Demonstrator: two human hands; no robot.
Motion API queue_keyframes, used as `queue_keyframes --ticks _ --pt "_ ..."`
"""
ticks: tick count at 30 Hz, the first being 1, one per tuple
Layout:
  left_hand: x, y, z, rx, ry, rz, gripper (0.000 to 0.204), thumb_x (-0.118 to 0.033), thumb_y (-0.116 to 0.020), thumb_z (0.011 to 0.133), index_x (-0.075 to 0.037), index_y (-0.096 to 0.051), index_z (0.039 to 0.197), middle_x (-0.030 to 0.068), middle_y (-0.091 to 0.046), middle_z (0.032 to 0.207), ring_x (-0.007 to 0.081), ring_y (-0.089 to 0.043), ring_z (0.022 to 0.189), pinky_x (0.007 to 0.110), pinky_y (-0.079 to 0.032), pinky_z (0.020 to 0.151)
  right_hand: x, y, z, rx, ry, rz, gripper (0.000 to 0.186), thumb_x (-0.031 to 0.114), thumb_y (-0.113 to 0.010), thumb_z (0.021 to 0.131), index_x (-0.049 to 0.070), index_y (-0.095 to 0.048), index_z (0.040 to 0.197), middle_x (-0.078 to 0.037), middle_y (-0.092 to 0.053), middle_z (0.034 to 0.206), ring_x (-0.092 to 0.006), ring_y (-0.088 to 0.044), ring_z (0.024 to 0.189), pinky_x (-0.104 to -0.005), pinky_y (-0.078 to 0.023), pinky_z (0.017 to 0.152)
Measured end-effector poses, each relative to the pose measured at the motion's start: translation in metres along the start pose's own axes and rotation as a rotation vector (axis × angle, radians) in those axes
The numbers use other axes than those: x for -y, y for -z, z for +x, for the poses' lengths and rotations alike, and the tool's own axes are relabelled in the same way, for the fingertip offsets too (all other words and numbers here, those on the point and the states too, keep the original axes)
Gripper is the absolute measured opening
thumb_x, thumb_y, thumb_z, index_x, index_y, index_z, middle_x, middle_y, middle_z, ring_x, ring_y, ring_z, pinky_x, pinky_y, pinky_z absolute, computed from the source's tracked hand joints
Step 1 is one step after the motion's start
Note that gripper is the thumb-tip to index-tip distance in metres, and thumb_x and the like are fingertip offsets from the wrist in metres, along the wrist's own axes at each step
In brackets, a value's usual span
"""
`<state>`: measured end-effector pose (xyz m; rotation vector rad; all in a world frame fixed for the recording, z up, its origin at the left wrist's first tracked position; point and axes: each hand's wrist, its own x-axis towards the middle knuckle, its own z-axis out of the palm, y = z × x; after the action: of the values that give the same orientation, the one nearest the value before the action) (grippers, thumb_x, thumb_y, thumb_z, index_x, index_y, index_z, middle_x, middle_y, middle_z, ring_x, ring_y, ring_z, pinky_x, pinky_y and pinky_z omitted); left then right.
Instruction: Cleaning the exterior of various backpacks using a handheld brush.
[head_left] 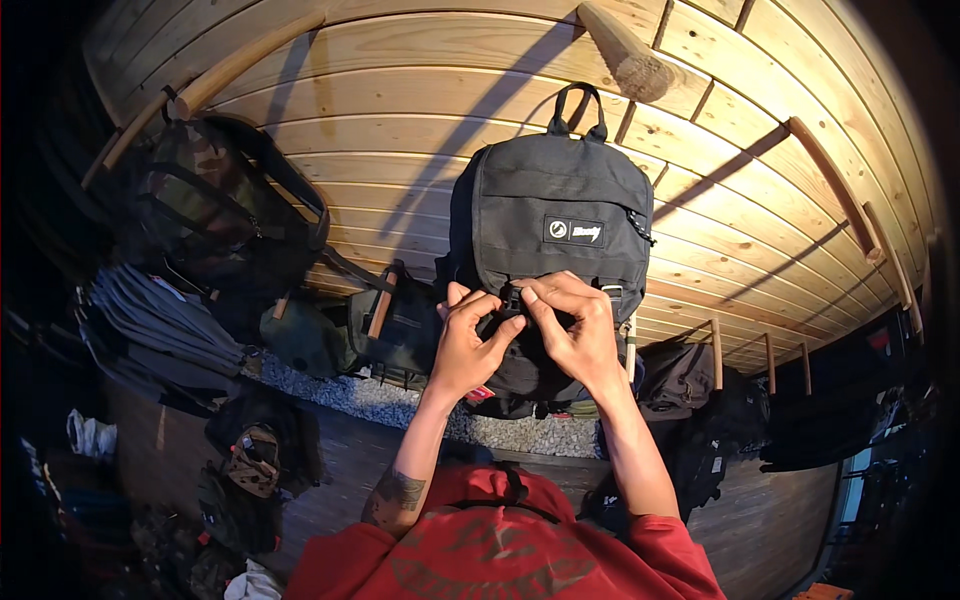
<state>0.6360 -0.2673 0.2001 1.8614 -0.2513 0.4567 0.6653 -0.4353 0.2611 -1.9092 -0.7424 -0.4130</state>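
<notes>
A black backpack (pixel 540 190) stands upright against the plank wall, its top handle loop (pixel 578 112) sticking up. On its flap are a dark patch with white print and, to the right, a zip with a cord pull. Both my hands meet at the flap's lower edge. My left hand (pixel 470 340) pinches a small black buckle (pixel 514 298) from the left, fingers curled. From the right, my right hand (pixel 570 320) grips the same buckle between thumb and fingers. My fingers partly cover the buckle, so whether it is fastened cannot be told.
Wooden pegs, one a thick post (pixel 640 75), jut from the plank wall (pixel 400 130). A camouflage backpack (pixel 200 195) hangs at left above grey garments (pixel 165 320). More dark bags (pixel 675 380) hang at right. White gravel (pixel 540 436) borders the wooden floor (pixel 350 470).
</notes>
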Motion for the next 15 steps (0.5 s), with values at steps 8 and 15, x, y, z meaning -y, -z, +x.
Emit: queue_keyframes --ticks 8,15 --pt "0.011 0.001 0.0 0.05 0.025 -0.057 0.029 -0.02 -0.083 0.087 0.003 -0.067 0.091 0.0065 -0.063 0.087 0.0233 -0.048 0.097 0.041 -0.036 0.093 0.002 0.009 0.004 0.121 0.044 -0.072 0.017 -0.001 -0.07 0.088 -0.006 -0.077 0.102 -0.016 -0.072 0.087 -0.0317 -0.069 0.08 -0.0389 -0.055 0.073" --pt "0.013 0.001 0.002 0.074 0.008 -0.081 0.024 -0.017 -0.084 0.086 0.002 -0.07 0.091 0.0079 -0.068 0.09 0.0241 -0.051 0.1 0.037 -0.039 0.095 -0.001 0.009 -0.001 0.165 0.057 -0.112 0.017 -0.002 -0.07 0.086 -0.006 -0.076 0.101 -0.016 -0.072 0.088 -0.0332 -0.069 0.082 -0.0398 -0.055 0.075"
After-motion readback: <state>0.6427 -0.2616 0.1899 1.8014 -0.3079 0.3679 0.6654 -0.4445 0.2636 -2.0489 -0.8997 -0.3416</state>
